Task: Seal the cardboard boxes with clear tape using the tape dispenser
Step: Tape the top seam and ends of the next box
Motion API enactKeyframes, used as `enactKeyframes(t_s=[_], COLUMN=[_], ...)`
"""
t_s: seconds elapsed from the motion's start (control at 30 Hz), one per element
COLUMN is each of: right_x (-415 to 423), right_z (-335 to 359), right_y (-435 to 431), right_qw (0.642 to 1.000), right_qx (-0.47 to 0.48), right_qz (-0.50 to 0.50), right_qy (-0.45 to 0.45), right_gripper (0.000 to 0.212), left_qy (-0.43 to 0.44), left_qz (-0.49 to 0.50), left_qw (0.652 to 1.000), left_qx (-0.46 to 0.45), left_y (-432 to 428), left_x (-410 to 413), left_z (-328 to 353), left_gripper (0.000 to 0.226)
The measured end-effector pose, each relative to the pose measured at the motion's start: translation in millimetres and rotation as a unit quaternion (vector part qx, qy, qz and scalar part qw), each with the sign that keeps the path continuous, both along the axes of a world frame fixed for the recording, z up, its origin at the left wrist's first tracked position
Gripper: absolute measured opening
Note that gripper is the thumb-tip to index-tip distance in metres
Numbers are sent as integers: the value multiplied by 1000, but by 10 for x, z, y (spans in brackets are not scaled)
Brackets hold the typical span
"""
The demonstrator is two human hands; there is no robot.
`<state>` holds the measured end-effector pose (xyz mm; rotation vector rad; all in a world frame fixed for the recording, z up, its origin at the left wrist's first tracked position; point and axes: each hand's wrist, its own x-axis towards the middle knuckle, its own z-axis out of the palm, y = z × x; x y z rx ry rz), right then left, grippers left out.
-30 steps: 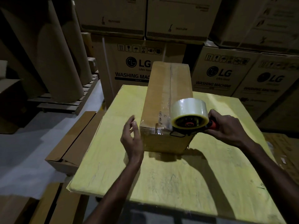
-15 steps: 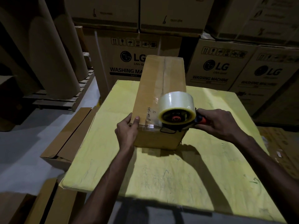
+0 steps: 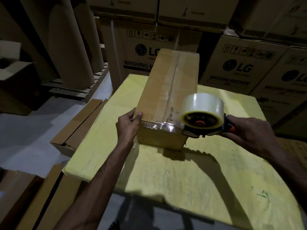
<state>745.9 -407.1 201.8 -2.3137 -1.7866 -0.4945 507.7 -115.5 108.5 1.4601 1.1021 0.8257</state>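
While lengthwise away, box (image 3: 167, 90) on table (image 3: 191, 176).

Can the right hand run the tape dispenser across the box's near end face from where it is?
Probably yes: the right hand holds the tape dispenser at the cardboard box's near right corner, and the left hand steadies only the left corner.

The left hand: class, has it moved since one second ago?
Yes. The left hand went from hovering apart from the cardboard box to gripping its near left corner.
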Motion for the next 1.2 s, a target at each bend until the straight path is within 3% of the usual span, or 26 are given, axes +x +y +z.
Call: enactKeyframes(t_s=[0.17,0.23,0.3,0.37,0.47,0.53,0.63,0.8,1.03,1.2], right_x=[141,112,73,68,110,145,179,223,332,436], right_z=[-55,-91,-122,-151,-195,-195,-183,-173,-192,-245], right_y=[-215,-196,-185,-197,-223,-236,-256,-245,-456,-622], right_qw=[1000,1000,1000,1000,1000,1000,1000,999,1000,999], right_qx=[-5,-4,0,2,-4,-5,-7,6,6,11], right_qz=[-17,-21,-21,-20,-17,-15,-11,2,-5,-31], right_qy=[-10,-15,-13,-5,9,9,8,42,13,14], right_gripper=[54,49,43,41,44,46,50,52,42,41], left_qy=[2,64,166,194,192,215,216,184,155,148], left_qz=[9,27,28,-28,-170,-194,-137,-54,-45,-51], left_qw=[999,990,940,882,829,797,794,779,773,775], left_qx=[30,125,296,428,496,530,552,596,614,612], left_y=[-56,-189,-405,-645,-1042,-1225,-1275,-1171,-1101,-1069], left_x=[52,97,130,179,300,409,544,615,646,644], left_z=[-18,-23,-48,-114,-258,-337,-380,-511,-609,-592], left_gripper=[46,42,37,38,65,83,88,70,51,52])
